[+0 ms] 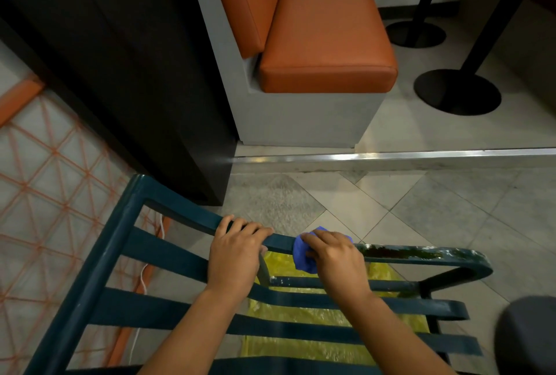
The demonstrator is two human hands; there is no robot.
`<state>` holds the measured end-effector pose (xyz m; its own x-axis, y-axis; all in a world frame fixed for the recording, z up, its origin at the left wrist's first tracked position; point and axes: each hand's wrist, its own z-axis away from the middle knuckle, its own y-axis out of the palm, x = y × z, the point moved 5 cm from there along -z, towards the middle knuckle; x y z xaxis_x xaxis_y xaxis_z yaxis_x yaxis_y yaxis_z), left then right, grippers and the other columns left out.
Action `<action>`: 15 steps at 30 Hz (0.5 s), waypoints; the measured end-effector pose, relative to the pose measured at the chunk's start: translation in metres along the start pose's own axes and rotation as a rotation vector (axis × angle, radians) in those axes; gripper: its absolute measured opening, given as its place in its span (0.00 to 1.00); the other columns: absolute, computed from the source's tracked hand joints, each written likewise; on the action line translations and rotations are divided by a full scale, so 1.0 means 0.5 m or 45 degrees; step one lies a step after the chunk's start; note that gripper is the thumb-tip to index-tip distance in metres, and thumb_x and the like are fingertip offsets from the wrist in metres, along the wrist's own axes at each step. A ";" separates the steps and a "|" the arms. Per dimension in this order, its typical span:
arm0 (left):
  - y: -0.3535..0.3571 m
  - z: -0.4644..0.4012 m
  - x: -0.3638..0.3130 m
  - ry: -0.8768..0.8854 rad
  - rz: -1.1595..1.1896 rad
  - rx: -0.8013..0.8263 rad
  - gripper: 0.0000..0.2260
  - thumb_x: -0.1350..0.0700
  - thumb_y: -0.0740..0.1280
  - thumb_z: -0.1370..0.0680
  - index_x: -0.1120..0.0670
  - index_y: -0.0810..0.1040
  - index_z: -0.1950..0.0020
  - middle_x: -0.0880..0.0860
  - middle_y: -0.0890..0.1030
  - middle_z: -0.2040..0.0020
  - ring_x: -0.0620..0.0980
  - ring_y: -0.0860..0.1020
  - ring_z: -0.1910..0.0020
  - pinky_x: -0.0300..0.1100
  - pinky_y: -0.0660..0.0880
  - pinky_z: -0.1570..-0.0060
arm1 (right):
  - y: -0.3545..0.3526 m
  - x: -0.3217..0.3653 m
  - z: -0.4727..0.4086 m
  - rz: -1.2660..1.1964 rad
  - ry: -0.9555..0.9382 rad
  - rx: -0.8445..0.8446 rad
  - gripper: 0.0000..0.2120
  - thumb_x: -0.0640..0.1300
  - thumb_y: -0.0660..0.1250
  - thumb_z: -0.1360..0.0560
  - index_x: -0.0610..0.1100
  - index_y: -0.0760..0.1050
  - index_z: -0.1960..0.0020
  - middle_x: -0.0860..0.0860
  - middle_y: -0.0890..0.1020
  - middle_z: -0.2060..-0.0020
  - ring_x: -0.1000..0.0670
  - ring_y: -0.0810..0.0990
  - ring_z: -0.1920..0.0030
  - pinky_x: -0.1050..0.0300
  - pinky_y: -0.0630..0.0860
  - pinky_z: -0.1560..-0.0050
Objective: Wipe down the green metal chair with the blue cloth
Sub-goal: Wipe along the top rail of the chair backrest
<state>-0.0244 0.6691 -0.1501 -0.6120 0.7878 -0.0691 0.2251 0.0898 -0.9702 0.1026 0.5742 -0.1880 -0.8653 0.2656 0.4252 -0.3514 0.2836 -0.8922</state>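
Your right hand (334, 257) pinches the bunched cloth (302, 257) onto the chair's (114, 242) top rail; your left hand (237, 251) curls over that rail just beside it, steadying. You're mid-rail, I'd judge. The chipped, rusty patch (397, 253) to the right and the slats (168, 254) below look yet to be wiped.
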 end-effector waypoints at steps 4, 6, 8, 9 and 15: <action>-0.001 0.002 -0.001 0.004 -0.013 -0.065 0.17 0.59 0.78 0.38 0.50 0.82 0.51 0.47 0.83 0.58 0.51 0.80 0.56 0.46 0.62 0.42 | 0.005 0.031 0.005 0.092 -0.082 -0.012 0.27 0.37 0.81 0.50 0.45 0.81 0.52 0.47 0.84 0.58 0.46 0.83 0.60 0.54 0.79 0.62; -0.004 0.002 0.001 0.022 -0.008 -0.069 0.17 0.59 0.78 0.38 0.50 0.82 0.50 0.47 0.83 0.58 0.51 0.79 0.57 0.45 0.60 0.43 | -0.002 0.005 0.020 0.156 -0.088 -0.013 0.30 0.36 0.82 0.50 0.45 0.81 0.49 0.46 0.84 0.55 0.44 0.83 0.56 0.52 0.80 0.58; -0.007 0.001 0.002 0.029 0.011 -0.061 0.17 0.60 0.78 0.37 0.50 0.82 0.50 0.47 0.83 0.58 0.52 0.79 0.56 0.46 0.60 0.43 | -0.007 -0.019 0.038 0.179 -0.051 -0.016 0.32 0.36 0.82 0.51 0.44 0.81 0.48 0.44 0.84 0.53 0.43 0.83 0.53 0.48 0.79 0.54; -0.008 0.000 0.001 0.029 0.012 -0.059 0.17 0.60 0.78 0.37 0.50 0.82 0.50 0.47 0.83 0.58 0.52 0.79 0.56 0.46 0.60 0.43 | -0.009 -0.019 0.041 0.186 -0.021 -0.019 0.32 0.36 0.82 0.52 0.43 0.81 0.49 0.44 0.84 0.53 0.43 0.83 0.53 0.47 0.79 0.53; -0.003 0.000 -0.001 0.030 -0.035 -0.037 0.17 0.60 0.78 0.37 0.50 0.82 0.50 0.48 0.83 0.56 0.53 0.79 0.55 0.47 0.60 0.43 | 0.008 0.052 0.011 0.159 -0.025 -0.002 0.31 0.38 0.83 0.55 0.42 0.82 0.52 0.44 0.84 0.57 0.44 0.84 0.56 0.48 0.80 0.56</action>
<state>-0.0243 0.6687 -0.1487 -0.6003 0.7989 -0.0365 0.2302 0.1289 -0.9646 0.0766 0.5770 -0.1815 -0.9090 0.2811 0.3078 -0.2399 0.2510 -0.9378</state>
